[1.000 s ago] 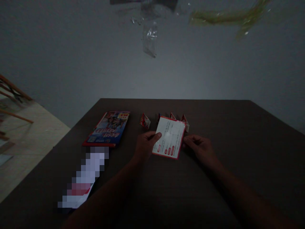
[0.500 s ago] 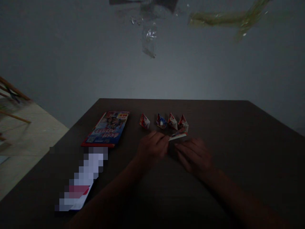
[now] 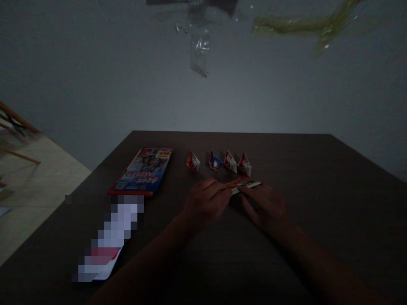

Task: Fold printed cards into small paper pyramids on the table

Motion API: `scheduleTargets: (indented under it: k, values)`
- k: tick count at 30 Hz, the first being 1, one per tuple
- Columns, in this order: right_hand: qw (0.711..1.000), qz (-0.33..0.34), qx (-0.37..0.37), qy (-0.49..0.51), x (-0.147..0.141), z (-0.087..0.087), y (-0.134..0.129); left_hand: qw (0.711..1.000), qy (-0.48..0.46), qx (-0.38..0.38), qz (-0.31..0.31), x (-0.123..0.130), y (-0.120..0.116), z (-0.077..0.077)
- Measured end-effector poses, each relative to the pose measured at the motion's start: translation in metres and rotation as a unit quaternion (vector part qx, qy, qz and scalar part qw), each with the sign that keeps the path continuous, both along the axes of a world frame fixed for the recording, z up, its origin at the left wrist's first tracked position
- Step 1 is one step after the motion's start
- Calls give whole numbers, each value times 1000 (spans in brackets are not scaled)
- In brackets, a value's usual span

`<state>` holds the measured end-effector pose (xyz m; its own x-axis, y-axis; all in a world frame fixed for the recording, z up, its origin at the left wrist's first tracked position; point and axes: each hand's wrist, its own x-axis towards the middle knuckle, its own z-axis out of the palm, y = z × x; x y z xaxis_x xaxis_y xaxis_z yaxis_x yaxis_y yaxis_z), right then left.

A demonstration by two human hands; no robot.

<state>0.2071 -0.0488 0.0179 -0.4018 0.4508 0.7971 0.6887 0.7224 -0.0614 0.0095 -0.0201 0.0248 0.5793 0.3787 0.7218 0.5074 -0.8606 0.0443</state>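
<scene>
Between my two hands lies a folded piece of printed paper (image 3: 239, 183), reddish on top with a pale edge. My left hand (image 3: 208, 199) is closed on its left end, fingers bent. My right hand (image 3: 265, 205) grips its right side, thumb and fingers at the near edge. Just beyond the hands several small folded paper shapes stand in a row: a red and white one (image 3: 192, 162) at the left, a blue one (image 3: 215, 162), then a red and white one (image 3: 230, 162) and another (image 3: 244, 164) close together at the right.
A stack of printed leaflets (image 3: 144, 171) lies on the dark table (image 3: 318, 190) at the left. Nearer me is a lit, pixelated flat device (image 3: 111, 250), beside my left forearm. A grey wall (image 3: 270, 93) with tape remnants (image 3: 292, 25) rises behind the table.
The paper has shifted slightly to the right and nearer me, showing more of its red side. My right hand has moved from beside the paper onto it.
</scene>
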Motion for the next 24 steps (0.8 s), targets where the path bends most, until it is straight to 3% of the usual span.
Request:
scheduleTargets:
  k: [8,16,24]
  values:
    - [999,49,-17,-11,0,-2,-2,1000,-9,-2,-18,4,-4,1]
    - [999,43,-10,-3,2,2,-3,997,-42,6,-56,4,-4,1]
    - [998,-38,-39,21,22,3,2,996,-64,-3,-57,0,-2,2]
